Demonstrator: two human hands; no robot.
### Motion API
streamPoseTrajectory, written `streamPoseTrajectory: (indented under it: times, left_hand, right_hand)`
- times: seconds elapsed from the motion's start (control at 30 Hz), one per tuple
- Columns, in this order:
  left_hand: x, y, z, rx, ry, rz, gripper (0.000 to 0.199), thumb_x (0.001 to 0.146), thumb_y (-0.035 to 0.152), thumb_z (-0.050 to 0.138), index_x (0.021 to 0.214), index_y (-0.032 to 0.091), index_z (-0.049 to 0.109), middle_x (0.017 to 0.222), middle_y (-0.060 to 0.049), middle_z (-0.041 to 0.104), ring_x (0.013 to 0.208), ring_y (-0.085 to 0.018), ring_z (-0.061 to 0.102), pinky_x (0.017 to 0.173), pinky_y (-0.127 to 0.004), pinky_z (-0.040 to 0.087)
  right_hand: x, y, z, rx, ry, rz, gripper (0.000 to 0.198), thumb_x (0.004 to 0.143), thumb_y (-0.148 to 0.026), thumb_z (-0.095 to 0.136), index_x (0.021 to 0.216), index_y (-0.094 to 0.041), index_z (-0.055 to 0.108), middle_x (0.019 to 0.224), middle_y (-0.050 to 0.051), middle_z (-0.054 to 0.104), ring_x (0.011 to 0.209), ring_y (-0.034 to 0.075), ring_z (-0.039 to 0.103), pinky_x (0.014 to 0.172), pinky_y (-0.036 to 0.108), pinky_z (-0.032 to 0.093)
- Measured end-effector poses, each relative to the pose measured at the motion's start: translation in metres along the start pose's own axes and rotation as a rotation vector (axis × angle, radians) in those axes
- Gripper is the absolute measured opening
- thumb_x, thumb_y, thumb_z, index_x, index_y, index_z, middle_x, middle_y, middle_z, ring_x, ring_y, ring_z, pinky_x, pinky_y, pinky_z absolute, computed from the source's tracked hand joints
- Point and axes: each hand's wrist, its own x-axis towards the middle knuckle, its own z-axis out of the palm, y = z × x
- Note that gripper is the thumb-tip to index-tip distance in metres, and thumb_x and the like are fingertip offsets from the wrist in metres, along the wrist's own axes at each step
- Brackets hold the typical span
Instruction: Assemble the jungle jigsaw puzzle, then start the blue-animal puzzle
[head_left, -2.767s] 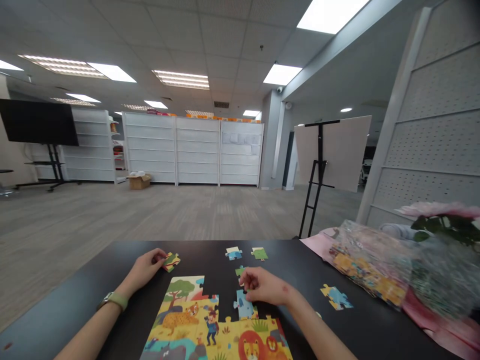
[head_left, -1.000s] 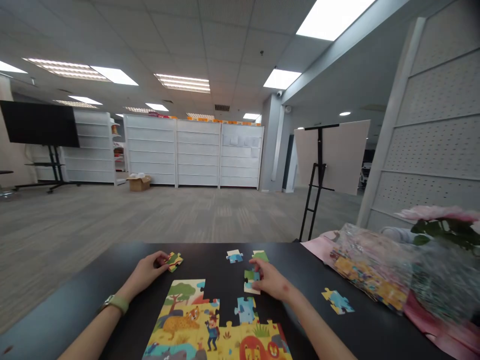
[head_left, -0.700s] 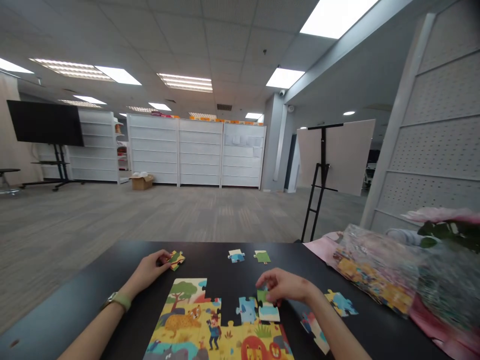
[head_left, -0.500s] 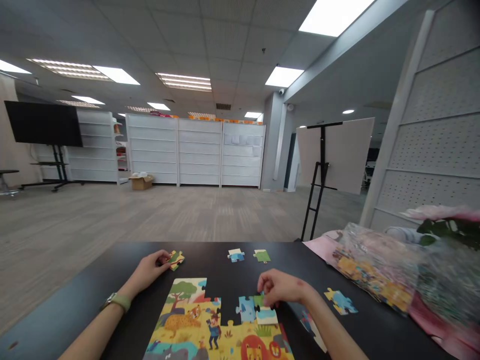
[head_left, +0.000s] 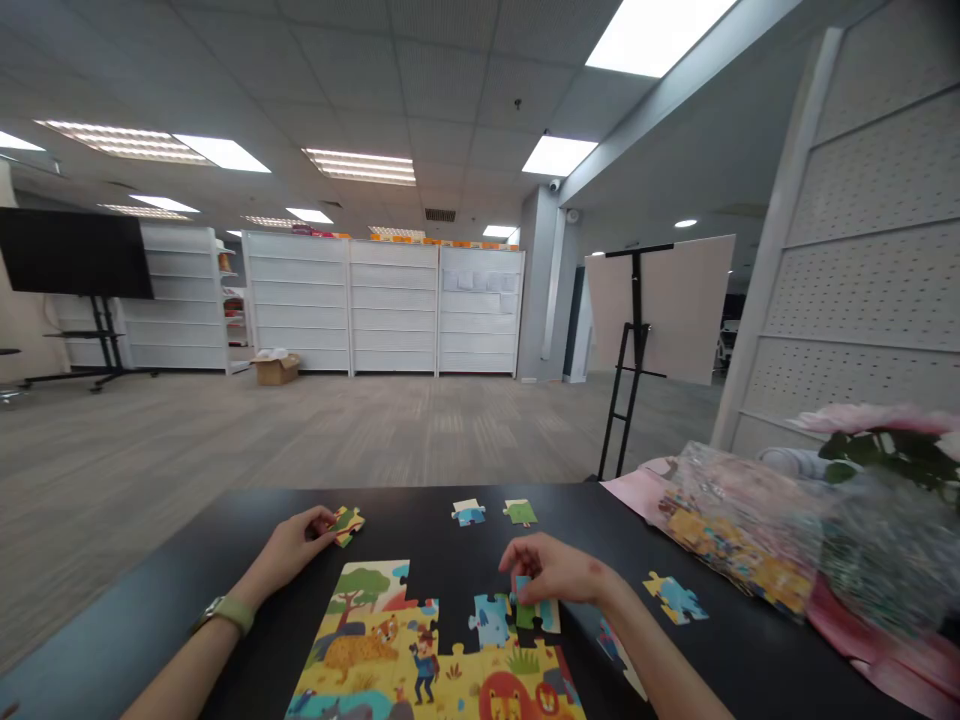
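Note:
My left hand (head_left: 300, 545) pinches the edge of a green and yellow puzzle piece (head_left: 349, 526) at the table's far left. My right hand (head_left: 559, 572) grips a green and blue puzzle piece (head_left: 525, 612), tilted over the upper right of the partly joined jigsaw puzzle (head_left: 375, 650). A white and blue piece beneath it is partly hidden. A light blue piece (head_left: 492, 622) sits just left of my right fingers, along the puzzle's upper edge. The puzzle shows a leopard, lions and a person, with a gap in its upper middle.
Two loose pieces, one white and blue (head_left: 469, 513), one green (head_left: 520, 512), lie beyond the puzzle. A blue and yellow piece (head_left: 675, 598) lies right; another (head_left: 621, 655) is partly under my right forearm. A plastic bag of pieces (head_left: 742, 530) and wrapped flowers (head_left: 892, 470) edge the black table.
My right hand has raised and turned the green piece, which now stands tilted with blue showing. My left hand stays on its piece. The view has shifted slightly.

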Motion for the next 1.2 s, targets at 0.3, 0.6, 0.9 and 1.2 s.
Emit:
streamPoseTrajectory:
  times: [0.3,0.6,0.9,1.2]
  left_hand:
    - [-0.0005,0.0037,-0.0009,-0.018,-0.005,-0.011,0.036,0.075,0.054,0.062,0.09,0.021,0.069,0.077,-0.003,0.072,0.077,-0.025,0.068,0.073,-0.032,0.048]
    - [-0.0024,0.0079,-0.0031,-0.016,-0.018,-0.001,0.035,0.078,0.051,0.06,0.093,0.021,0.069,0.08,-0.004,0.073,0.078,-0.026,0.068,0.072,-0.032,0.047]
    - [-0.0011,0.001,-0.0009,-0.009,-0.024,0.013,0.033,0.08,0.05,0.06,0.094,0.02,0.069,0.08,-0.004,0.073,0.078,-0.026,0.068,0.073,-0.033,0.047]
    - [-0.0012,0.0021,-0.0001,-0.009,-0.016,0.022,0.034,0.079,0.051,0.06,0.092,0.02,0.069,0.077,-0.002,0.071,0.075,-0.024,0.067,0.071,-0.031,0.047]
  right_hand:
    - [0.0004,0.0021,0.0011,-0.017,0.04,-0.023,0.022,0.061,-0.012,0.069,0.083,-0.016,0.068,0.074,-0.002,0.065,0.068,0.012,0.057,0.063,0.022,0.042]
    - [0.0031,0.0058,0.0022,-0.027,0.03,0.0,0.041,0.054,-0.012,0.075,0.094,-0.017,0.067,0.083,-0.002,0.067,0.067,0.01,0.055,0.064,0.022,0.046]
    - [0.0047,0.008,0.0042,-0.098,0.118,0.01,0.045,0.051,-0.016,0.08,0.094,-0.017,0.064,0.085,-0.001,0.063,0.066,0.012,0.058,0.056,0.022,0.044]
    - [0.0048,0.0045,0.0048,-0.046,0.191,-0.076,0.034,0.059,-0.014,0.065,0.093,-0.018,0.064,0.083,0.0,0.062,0.073,0.014,0.058,0.064,0.025,0.044]
